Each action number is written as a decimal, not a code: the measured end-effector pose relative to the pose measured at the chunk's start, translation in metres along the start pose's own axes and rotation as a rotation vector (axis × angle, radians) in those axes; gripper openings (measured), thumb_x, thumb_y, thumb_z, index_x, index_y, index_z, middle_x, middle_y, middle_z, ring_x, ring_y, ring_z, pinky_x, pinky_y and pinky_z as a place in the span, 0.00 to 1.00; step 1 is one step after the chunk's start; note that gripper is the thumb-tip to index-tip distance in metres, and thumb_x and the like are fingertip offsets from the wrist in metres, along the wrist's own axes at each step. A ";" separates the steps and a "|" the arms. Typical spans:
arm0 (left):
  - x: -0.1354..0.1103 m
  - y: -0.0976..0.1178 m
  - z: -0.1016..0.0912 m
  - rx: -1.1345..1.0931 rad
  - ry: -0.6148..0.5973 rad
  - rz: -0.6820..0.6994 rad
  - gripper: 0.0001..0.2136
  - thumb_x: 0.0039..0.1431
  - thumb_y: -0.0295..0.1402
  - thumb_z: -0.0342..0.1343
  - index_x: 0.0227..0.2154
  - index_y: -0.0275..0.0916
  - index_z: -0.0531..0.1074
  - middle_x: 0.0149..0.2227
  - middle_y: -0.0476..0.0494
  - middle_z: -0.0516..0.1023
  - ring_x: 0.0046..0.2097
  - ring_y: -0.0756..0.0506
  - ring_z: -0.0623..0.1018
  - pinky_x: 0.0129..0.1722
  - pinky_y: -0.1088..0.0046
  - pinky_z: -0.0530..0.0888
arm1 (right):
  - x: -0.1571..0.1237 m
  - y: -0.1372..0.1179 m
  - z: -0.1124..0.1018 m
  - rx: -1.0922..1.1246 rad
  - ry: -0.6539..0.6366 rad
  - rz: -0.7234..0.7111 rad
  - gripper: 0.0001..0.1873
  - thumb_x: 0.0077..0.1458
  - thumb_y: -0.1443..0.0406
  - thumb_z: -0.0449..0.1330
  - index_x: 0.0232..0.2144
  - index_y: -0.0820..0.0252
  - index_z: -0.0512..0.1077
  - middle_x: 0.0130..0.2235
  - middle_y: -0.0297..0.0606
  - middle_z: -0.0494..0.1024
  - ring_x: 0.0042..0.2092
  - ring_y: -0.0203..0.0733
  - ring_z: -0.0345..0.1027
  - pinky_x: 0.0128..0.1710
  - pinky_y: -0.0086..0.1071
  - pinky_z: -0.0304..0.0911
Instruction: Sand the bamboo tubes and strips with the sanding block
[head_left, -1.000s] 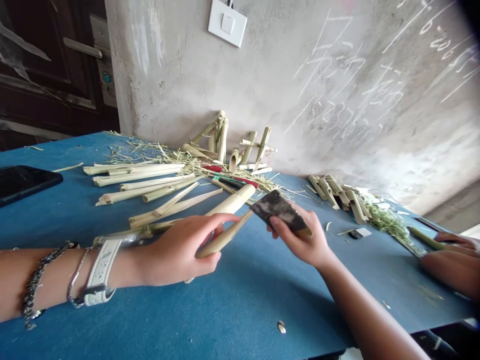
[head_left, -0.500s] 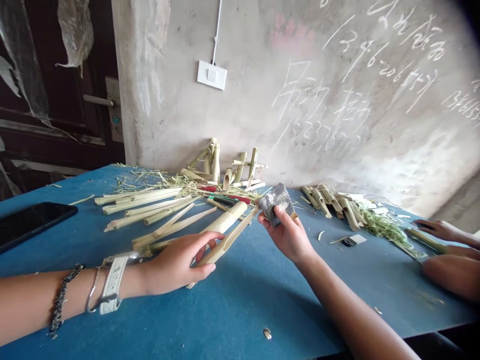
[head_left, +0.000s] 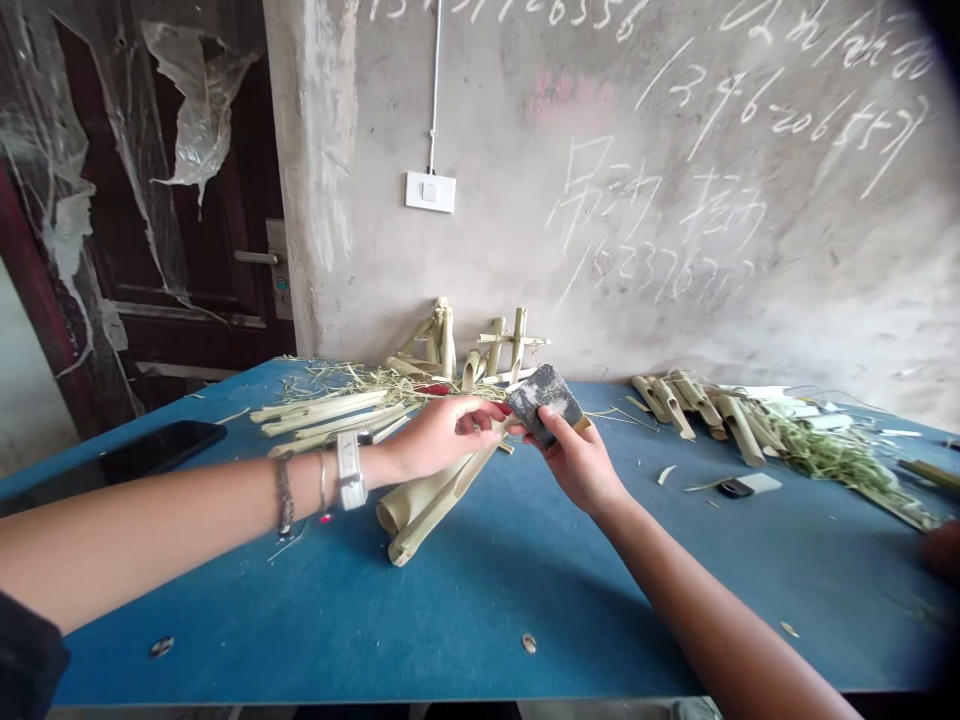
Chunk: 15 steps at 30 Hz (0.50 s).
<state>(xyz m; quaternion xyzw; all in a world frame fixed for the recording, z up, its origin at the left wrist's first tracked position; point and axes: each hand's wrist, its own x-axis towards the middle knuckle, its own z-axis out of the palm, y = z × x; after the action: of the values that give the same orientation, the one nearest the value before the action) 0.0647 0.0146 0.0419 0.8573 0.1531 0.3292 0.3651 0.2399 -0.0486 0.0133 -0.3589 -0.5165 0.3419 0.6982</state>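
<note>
My right hand grips a dark grey sanding block just above the blue table. My left hand, with a white watch and bracelets on the wrist, pinches the far end of a split bamboo piece right beside the block. The bamboo piece slants down toward me and its near end rests on the table, alongside a thicker bamboo tube.
Cut bamboo sticks and shavings lie at the back left, small bamboo figures lean on the wall, more bamboo pieces and green scraps lie at right. A black phone lies at left. Another person's hand shows at the right edge.
My left hand slid from the near end of the bamboo piece up to its far end by the block. My head rose, so the door and wall show more.
</note>
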 end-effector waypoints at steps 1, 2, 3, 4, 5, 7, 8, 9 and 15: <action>0.005 0.001 0.000 -0.031 -0.010 -0.011 0.09 0.57 0.31 0.57 0.39 0.34 0.73 0.36 0.43 0.77 0.38 0.47 0.75 0.39 0.70 0.71 | 0.001 0.001 -0.002 -0.017 -0.011 -0.024 0.15 0.47 0.53 0.65 0.30 0.58 0.74 0.30 0.36 0.79 0.29 0.37 0.69 0.28 0.30 0.65; 0.008 0.002 0.000 -0.057 -0.020 -0.027 0.07 0.56 0.30 0.57 0.37 0.34 0.74 0.35 0.44 0.77 0.37 0.47 0.75 0.39 0.70 0.71 | 0.002 0.002 -0.003 -0.030 -0.025 -0.041 0.15 0.48 0.53 0.64 0.29 0.58 0.74 0.28 0.35 0.78 0.28 0.36 0.68 0.27 0.30 0.63; 0.011 0.003 0.000 -0.073 -0.023 -0.046 0.05 0.56 0.29 0.57 0.34 0.34 0.74 0.34 0.44 0.77 0.36 0.48 0.75 0.38 0.71 0.71 | 0.003 0.003 -0.005 -0.038 -0.040 -0.050 0.14 0.49 0.53 0.63 0.29 0.58 0.74 0.27 0.35 0.77 0.28 0.36 0.66 0.26 0.29 0.62; 0.013 0.003 0.000 -0.082 -0.018 -0.065 0.03 0.56 0.29 0.58 0.32 0.34 0.74 0.32 0.46 0.77 0.35 0.49 0.74 0.37 0.72 0.71 | 0.003 0.004 -0.006 -0.042 -0.053 -0.053 0.15 0.50 0.53 0.63 0.28 0.58 0.73 0.26 0.35 0.76 0.28 0.36 0.66 0.26 0.29 0.61; 0.013 0.002 0.001 -0.081 -0.007 -0.083 0.03 0.56 0.29 0.58 0.29 0.34 0.73 0.30 0.47 0.76 0.33 0.49 0.74 0.36 0.72 0.70 | 0.004 0.005 -0.008 -0.044 -0.063 -0.052 0.15 0.50 0.53 0.63 0.29 0.58 0.73 0.26 0.34 0.76 0.28 0.36 0.66 0.27 0.30 0.62; 0.013 0.001 0.002 -0.068 0.023 -0.114 0.05 0.55 0.29 0.59 0.26 0.34 0.71 0.26 0.49 0.73 0.30 0.50 0.71 0.32 0.73 0.69 | 0.005 0.007 -0.009 -0.045 -0.071 -0.045 0.15 0.50 0.52 0.63 0.29 0.58 0.73 0.27 0.34 0.77 0.30 0.37 0.67 0.29 0.30 0.63; 0.013 0.001 0.002 -0.064 0.032 -0.126 0.06 0.55 0.30 0.59 0.26 0.34 0.70 0.25 0.50 0.71 0.28 0.51 0.70 0.30 0.74 0.68 | 0.005 0.007 -0.010 -0.047 -0.072 -0.044 0.16 0.50 0.52 0.63 0.30 0.59 0.74 0.28 0.35 0.77 0.30 0.37 0.68 0.31 0.31 0.64; 0.012 0.001 0.003 -0.063 0.041 -0.139 0.07 0.55 0.30 0.59 0.25 0.34 0.69 0.24 0.51 0.70 0.27 0.51 0.69 0.28 0.74 0.66 | 0.005 0.007 -0.010 -0.053 -0.072 -0.048 0.16 0.50 0.52 0.63 0.30 0.59 0.74 0.29 0.35 0.77 0.31 0.37 0.68 0.32 0.31 0.64; 0.004 0.004 0.009 -0.070 0.098 -0.153 0.08 0.57 0.32 0.56 0.26 0.36 0.65 0.23 0.54 0.64 0.24 0.53 0.63 0.25 0.76 0.61 | 0.006 0.007 -0.013 -0.094 -0.093 -0.077 0.16 0.52 0.52 0.61 0.29 0.59 0.74 0.29 0.36 0.78 0.32 0.39 0.70 0.33 0.33 0.65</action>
<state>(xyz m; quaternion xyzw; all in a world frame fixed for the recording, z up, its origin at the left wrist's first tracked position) 0.0739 0.0096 0.0423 0.8125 0.2243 0.3473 0.4111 0.2534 -0.0420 0.0075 -0.3551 -0.5772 0.3065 0.6685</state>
